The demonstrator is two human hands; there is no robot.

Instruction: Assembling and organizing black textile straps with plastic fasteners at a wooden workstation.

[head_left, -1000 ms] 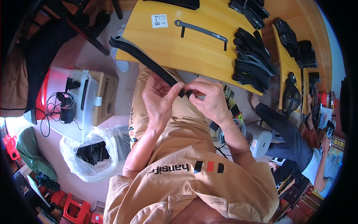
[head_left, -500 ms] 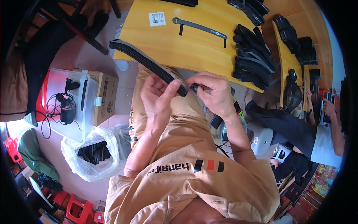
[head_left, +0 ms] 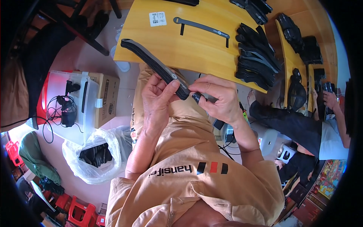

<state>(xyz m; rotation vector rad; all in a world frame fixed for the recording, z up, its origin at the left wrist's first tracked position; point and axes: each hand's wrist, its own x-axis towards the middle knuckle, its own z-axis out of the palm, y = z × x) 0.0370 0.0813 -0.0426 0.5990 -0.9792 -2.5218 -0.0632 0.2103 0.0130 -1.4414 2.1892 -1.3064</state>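
My left hand (head_left: 158, 99) grips a bundle of flat black and grey straps (head_left: 148, 58) near its lower end, thumb on top. The bundle slants up and left, its far end over the yellow table's near edge. My right hand (head_left: 220, 97) is close beside the lower end, with thumb and fingers drawn together. Something black (head_left: 196, 97) covers or sits at the right thumb's tip; which of these I cannot tell. A single grey strap with black tabs (head_left: 202, 27) lies on the yellow table (head_left: 211, 49).
A pile of black straps (head_left: 257, 56) rests at the table's right side, a white label (head_left: 157, 19) at its left. To my left stand a clear bin with cables (head_left: 68, 113), a carton (head_left: 107, 100) and a white plastic bag (head_left: 72, 162). Another person (head_left: 298, 126) works at right.
The strap bundle has tilted and shifted slightly right, showing more of its grey top face. My right hand has moved a little right and down, with its fingers straighter.
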